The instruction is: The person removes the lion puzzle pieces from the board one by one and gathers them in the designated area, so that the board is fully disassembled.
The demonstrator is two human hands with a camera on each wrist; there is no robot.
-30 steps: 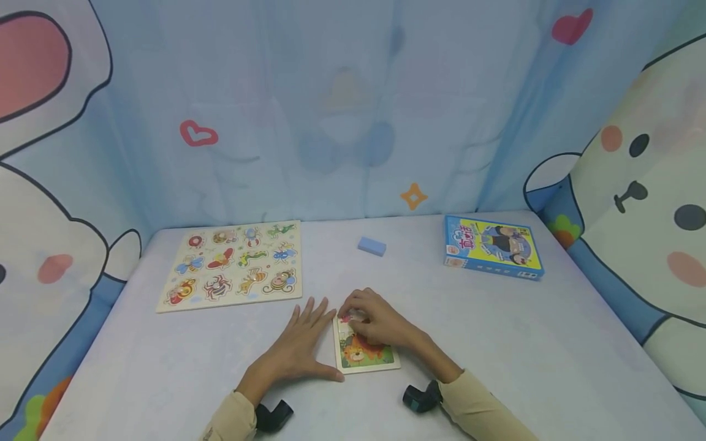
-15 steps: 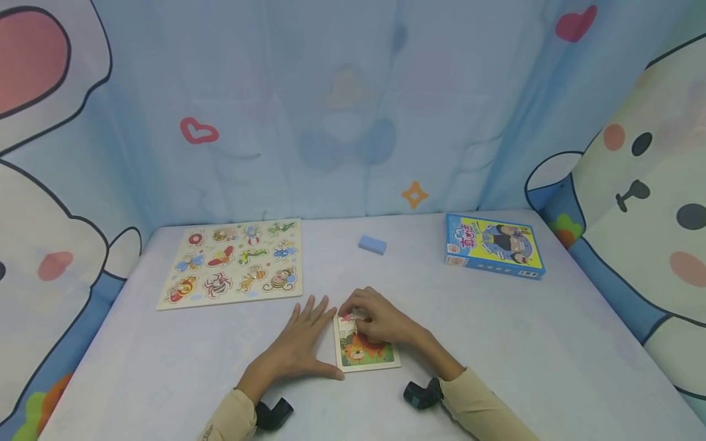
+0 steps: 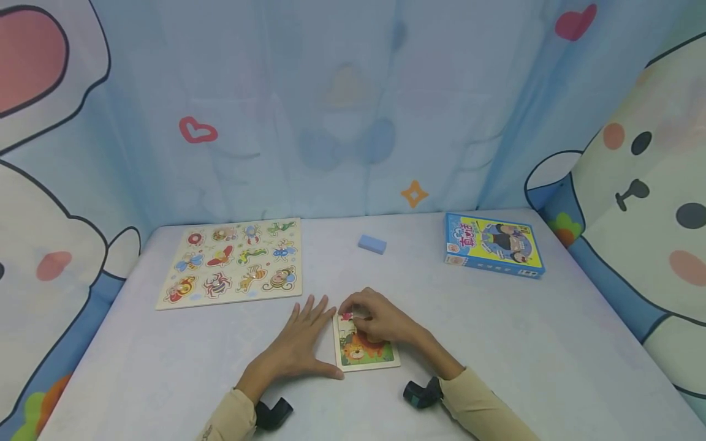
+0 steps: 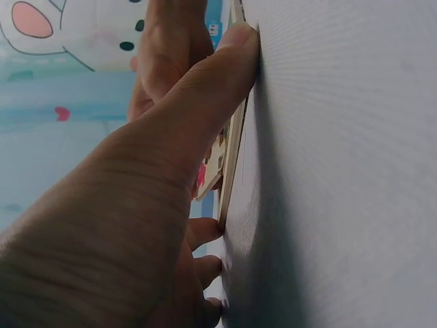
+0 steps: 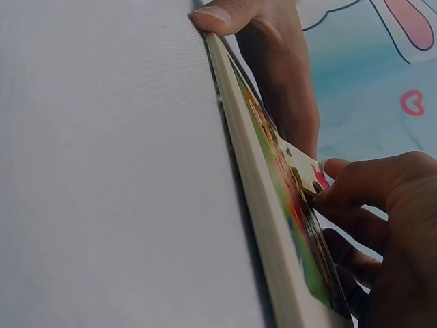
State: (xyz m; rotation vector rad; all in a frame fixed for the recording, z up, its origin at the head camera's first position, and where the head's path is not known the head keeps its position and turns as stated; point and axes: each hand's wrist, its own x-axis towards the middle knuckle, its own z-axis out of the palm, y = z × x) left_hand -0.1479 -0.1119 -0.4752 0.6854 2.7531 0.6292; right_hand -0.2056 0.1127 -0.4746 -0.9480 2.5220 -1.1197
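A small framed jigsaw puzzle with a lion picture (image 3: 368, 360) lies flat on the table in the head view. My left hand (image 3: 298, 343) is spread with straight fingers along its left side. The left thumb (image 4: 235, 51) and a fingertip rest at the frame's edge. Over the upper part of the puzzle, my right hand (image 3: 380, 315) pinches a puzzle piece (image 5: 307, 167) between thumb and fingers. This pale piece with a red-pink print stands tilted up from the picture in both wrist views. The right hand hides the puzzle's upper right in the head view.
A large wooden puzzle board with insect pictures (image 3: 231, 263) lies at the back left. A blue block (image 3: 372, 244) sits behind the hands. At the back right lies a blue and yellow box (image 3: 493, 245). A printed curtain (image 3: 342, 153) hangs behind the table.
The right thumb and fingers have shifted slightly at the upper part of the lion puzzle, with the piece in their pinch. My left hand has stayed in place.
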